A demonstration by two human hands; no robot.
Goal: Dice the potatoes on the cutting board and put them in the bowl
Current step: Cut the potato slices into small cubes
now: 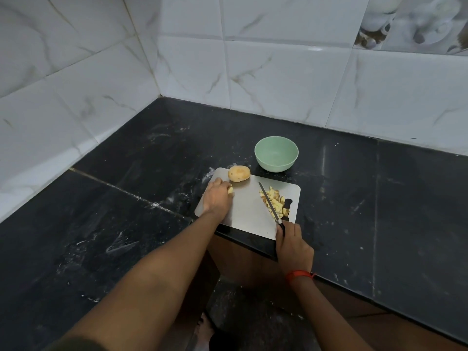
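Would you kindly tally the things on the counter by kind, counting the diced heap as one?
Bowl: 1
Cutting board: 1
Knife, in the right hand: 1
Whole potato: 1
Potato piece, in the left hand: 1
Diced heap: 1
Total: 6

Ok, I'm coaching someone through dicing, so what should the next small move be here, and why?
Probably slide the potato piece gripped by the left hand onto the bare middle of the cutting board and bring the knife over. The right hand holds its blade beside the diced pile, which looks done; the whole potato is uncut and the bowl empty.
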